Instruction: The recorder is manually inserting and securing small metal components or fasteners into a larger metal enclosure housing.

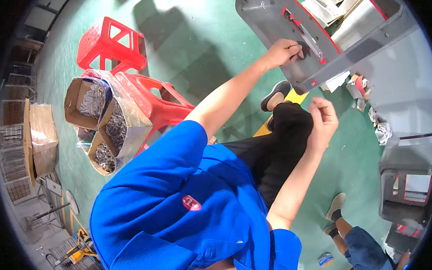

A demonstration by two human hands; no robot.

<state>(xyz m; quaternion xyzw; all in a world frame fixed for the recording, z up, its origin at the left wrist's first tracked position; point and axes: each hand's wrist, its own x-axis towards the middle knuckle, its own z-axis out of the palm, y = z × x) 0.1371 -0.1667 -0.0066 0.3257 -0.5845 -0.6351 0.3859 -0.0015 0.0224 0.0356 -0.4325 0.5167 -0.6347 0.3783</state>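
Observation:
A large grey plastic housing (264,19) with red edging stands at the upper right. My left hand (284,53) reaches to its inner wall, fingers curled and closed near a silvery strip (312,41) with red ends. Whatever those fingers pinch, if anything, is too small to make out. Lower down, apart from the housing, my right hand (323,123) hangs in the air over my leg. Its thumb and fingers are drawn together, and I cannot see what lies between them.
Left of me, an open cardboard box (82,100) with compartments of small metal parts rests by a red stool (151,97); another red stool (108,45) stands behind. Another person's leg (345,230) shows at lower right, near a second grey housing (392,190). Crumpled paper (382,127) lies right.

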